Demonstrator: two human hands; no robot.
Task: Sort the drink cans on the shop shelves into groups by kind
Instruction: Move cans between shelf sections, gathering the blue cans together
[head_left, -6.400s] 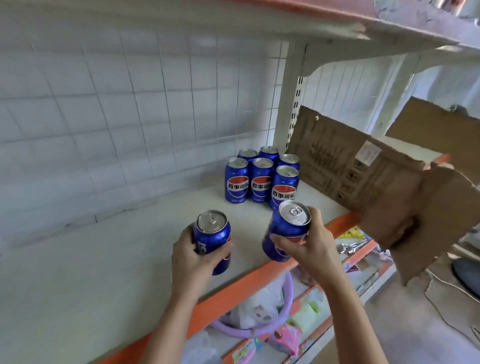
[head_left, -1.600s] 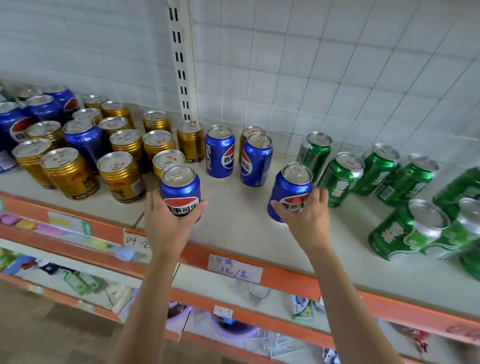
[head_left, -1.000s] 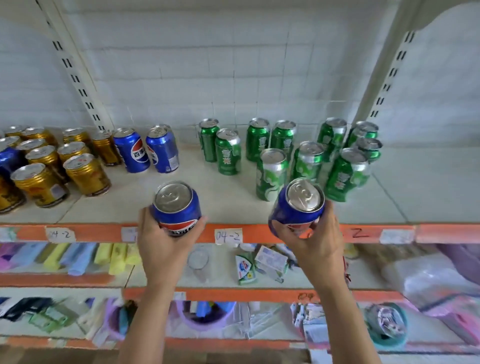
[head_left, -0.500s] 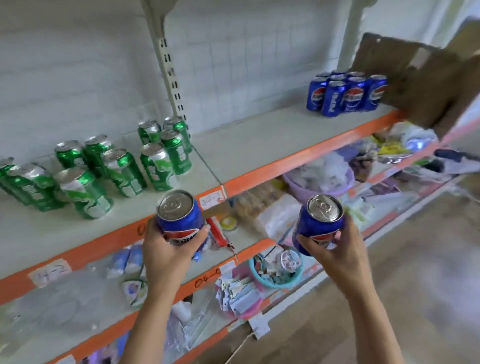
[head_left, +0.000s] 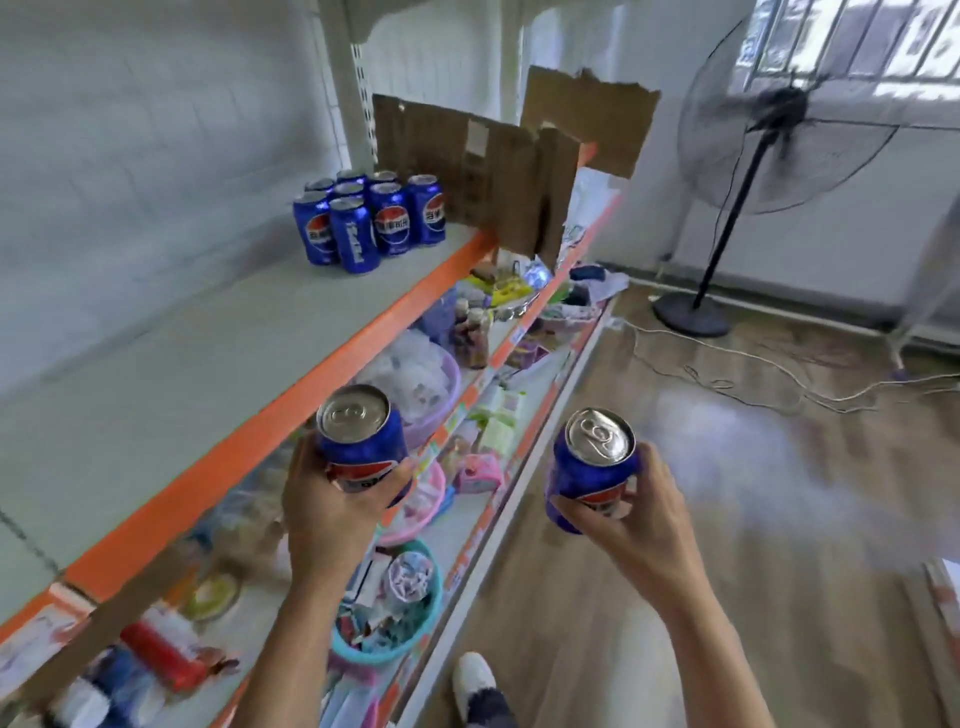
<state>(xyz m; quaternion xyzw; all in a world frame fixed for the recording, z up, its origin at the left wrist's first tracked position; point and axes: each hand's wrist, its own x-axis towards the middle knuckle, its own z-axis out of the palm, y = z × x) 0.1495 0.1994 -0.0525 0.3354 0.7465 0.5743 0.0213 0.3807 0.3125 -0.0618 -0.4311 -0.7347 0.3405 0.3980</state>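
My left hand (head_left: 332, 512) grips a blue cola can (head_left: 360, 437) upright, just off the orange front edge of the shelf (head_left: 171, 374). A second blue cola can (head_left: 592, 465) is held upright in my right hand (head_left: 631, 519), out over the floor. Further along the same shelf, a group of several blue cola cans (head_left: 371, 221) stands close together beside a piece of brown cardboard (head_left: 478, 174). The green and gold cans are out of view.
Lower shelves hold baskets (head_left: 387, 613) and small packaged goods. A standing fan (head_left: 774, 119) is at the far right with cables (head_left: 753, 379) trailing over the wooden floor. My shoe (head_left: 475, 680) shows at the bottom.
The view has swung right along the shelf. The green cans have left the frame and the blue can group is closer. Both hands still hold their cans.
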